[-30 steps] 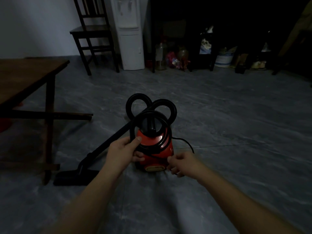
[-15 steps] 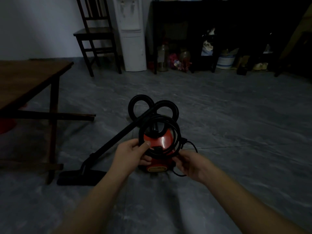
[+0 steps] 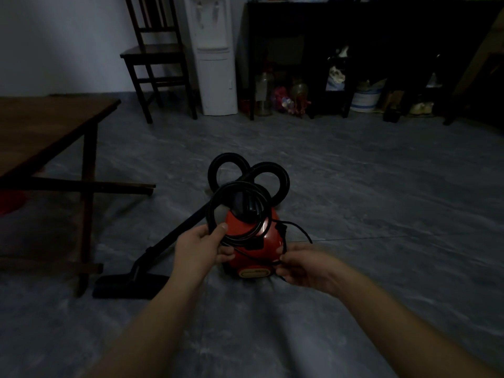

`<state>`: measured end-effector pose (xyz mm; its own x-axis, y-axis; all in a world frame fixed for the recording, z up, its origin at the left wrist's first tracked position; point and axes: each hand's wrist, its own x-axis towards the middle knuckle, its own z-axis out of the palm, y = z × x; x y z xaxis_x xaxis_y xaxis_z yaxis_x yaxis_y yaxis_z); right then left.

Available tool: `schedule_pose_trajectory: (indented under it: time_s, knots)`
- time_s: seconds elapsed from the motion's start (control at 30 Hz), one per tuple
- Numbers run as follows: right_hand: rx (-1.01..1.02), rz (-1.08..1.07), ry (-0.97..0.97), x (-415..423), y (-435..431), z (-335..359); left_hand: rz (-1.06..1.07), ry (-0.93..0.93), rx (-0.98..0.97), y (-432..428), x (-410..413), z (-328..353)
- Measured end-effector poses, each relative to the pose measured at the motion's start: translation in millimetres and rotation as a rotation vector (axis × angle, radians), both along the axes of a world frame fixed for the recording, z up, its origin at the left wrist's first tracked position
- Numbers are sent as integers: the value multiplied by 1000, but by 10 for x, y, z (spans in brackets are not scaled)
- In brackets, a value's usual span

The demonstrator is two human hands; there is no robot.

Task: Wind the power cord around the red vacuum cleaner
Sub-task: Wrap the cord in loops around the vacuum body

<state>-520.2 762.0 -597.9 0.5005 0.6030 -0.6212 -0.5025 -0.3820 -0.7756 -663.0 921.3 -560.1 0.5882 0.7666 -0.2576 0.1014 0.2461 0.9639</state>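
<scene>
The small red vacuum cleaner (image 3: 268, 251) stands on the grey floor in front of me. Its thick black hose (image 3: 272, 181) curls in two loops behind it. The black power cord (image 3: 237, 211) is gathered into a round coil held above the vacuum's top. My left hand (image 3: 200, 251) grips the coil's lower left side, thumb on top. My right hand (image 3: 305, 267) pinches a loose strand of the cord at the vacuum's right side. From there the cord runs up past a plug-like end and arcs off to the right.
The vacuum's black wand and floor nozzle (image 3: 128, 285) lie to the left. A wooden table (image 3: 46, 126) stands at far left. At the back are a dark chair (image 3: 156, 58), a white water dispenser (image 3: 214, 55) and a dark shelf unit (image 3: 354, 50) with clutter beneath.
Both hands lifted the coiled cord off the vacuum's top. My right hand moved from the vacuum's front corner to a loose strand at its right side.
</scene>
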Motion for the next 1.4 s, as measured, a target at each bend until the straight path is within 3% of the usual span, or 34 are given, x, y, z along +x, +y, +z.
schedule_pose_trajectory:
  time_s: [0.53,0.83,1.0,1.2,1.4]
  knots:
    - [77,130,-114,-44,-7,144,127,7,19,78,-37,-62]
    - [184,-45,-623,-79,53,153,-54,215,192,32,-54,-96]
    - [144,69,-995,-106,38,100,-174,329,360,-3,-92,-123]
    - [130,122,-1164,-114,10,106,-249,334,383,-11,-115,-58]
    - [142,137,-1141,-114,-34,149,-361,311,333,-46,-127,15]
